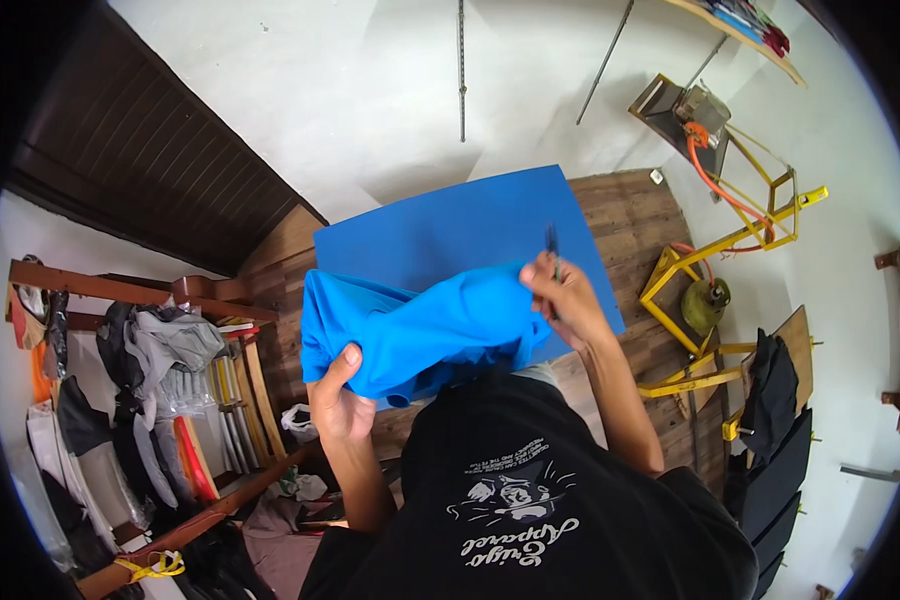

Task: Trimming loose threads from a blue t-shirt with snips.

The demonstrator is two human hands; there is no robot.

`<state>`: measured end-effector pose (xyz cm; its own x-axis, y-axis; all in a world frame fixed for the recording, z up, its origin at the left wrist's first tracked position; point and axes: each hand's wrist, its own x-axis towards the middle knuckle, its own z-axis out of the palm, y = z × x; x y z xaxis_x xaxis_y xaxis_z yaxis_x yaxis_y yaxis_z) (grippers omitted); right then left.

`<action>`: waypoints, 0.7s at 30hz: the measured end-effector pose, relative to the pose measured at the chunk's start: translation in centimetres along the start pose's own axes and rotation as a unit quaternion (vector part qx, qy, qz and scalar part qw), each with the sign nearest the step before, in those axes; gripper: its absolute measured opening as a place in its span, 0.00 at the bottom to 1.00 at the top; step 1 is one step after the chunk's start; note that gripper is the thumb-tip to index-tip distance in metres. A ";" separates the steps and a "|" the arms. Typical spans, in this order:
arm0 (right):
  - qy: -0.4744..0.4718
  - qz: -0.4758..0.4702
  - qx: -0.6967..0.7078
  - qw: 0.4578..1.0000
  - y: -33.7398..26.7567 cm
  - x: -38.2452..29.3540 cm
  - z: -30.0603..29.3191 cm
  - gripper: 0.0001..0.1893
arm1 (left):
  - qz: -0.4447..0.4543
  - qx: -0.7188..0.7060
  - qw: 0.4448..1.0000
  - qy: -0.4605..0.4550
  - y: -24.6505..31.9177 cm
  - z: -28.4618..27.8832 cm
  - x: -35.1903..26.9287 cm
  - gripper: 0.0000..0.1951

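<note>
A bright blue cloth, apparently a garment [442,319], hangs in folds before me above a blue tabletop [472,217]. My left hand [345,405] grips its near left part, thumb pressed on top and fingers hidden beneath. At the cloth's right end is my right hand [570,300], its fingers closed around a small dark tool [552,240]. Motion blurs the tool; it may be thread snips, with its tip pointing away from me. Whether the right fingers also pinch the cloth is unclear. The cloth's lower edge bunches close against my black shirt.
On the left, a wooden shelf [142,289] holds garments, plastic bags and screen-like frames. A yellow tape measure [151,565] hangs on its lower rail. To the right stand a yellow metal frame [664,281], a green gas cylinder [705,304] with an orange hose, and black panels [776,469].
</note>
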<state>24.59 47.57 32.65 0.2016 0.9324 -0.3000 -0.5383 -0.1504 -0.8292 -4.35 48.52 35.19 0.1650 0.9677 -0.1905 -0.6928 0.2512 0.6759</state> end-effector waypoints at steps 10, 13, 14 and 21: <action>-0.051 -0.010 0.037 0.998 -2.2 -1.3 -0.6 0.16 | 0.035 0.053 0.997 0.050 3.3 0.4 -0.2 0.32; -0.038 -0.013 0.000 0.999 -2.1 -1.8 0.6 0.15 | 0.037 0.067 0.996 0.050 3.8 0.9 -0.5 0.31; -0.052 -0.009 -0.009 0.999 -2.0 -2.1 0.8 0.15 | 0.030 0.066 0.996 0.054 4.0 1.2 -0.6 0.30; 0.039 -0.070 -0.150 0.985 1.8 -2.9 1.7 0.17 | 0.044 0.101 0.994 0.020 4.3 1.6 -1.3 0.30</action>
<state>21.62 45.21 32.83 0.3245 0.9249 -0.1982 -0.2368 -0.1234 -0.9637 -6.40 48.36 39.44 0.0783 0.9856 -0.1497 -0.5481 0.1680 0.8194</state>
